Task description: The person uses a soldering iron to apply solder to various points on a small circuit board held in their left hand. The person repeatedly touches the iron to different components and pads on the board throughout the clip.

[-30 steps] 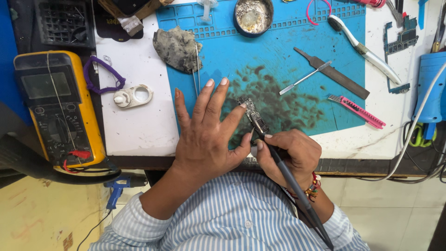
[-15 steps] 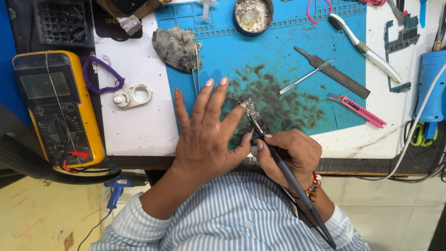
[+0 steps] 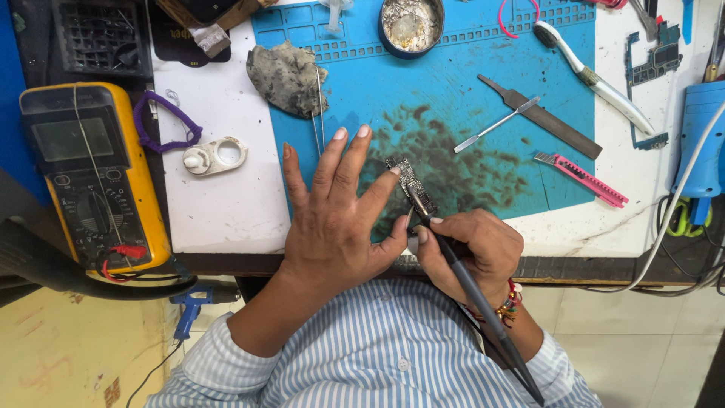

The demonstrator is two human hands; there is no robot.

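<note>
1. On the blue work mat (image 3: 483,91), near its front edge, lies a small circuit board (image 3: 411,183), set diagonally on a dark, soot-stained patch. There is only the head view; all points below are read from it.
2. Handling, by judgement: the board looks light, thin and rigid, with dense small parts on its face. It is likely fragile; take hold at the edges or pin it flat at one end, never across the components.
3. The left hand (image 3: 332,227) lies flat on the mat with its fingers spread wide. One fingertip (image 3: 393,172) touches the far end of the board, holding it down. Nothing is enclosed in this hand.
4. The right hand (image 3: 472,253) is closed in a pen-style pinch around a dark slim tool (image 3: 461,276). The tool tip meets the near end of the board; its handle runs back over the wrist toward the striped shirt.
5. Surroundings: a yellow multimeter (image 3: 91,177) sits well to the left; a flat file (image 3: 540,117), a metal spudger (image 3: 495,125) and a pink utility knife (image 3: 581,180) lie to the right, all apart from both hands.
</note>
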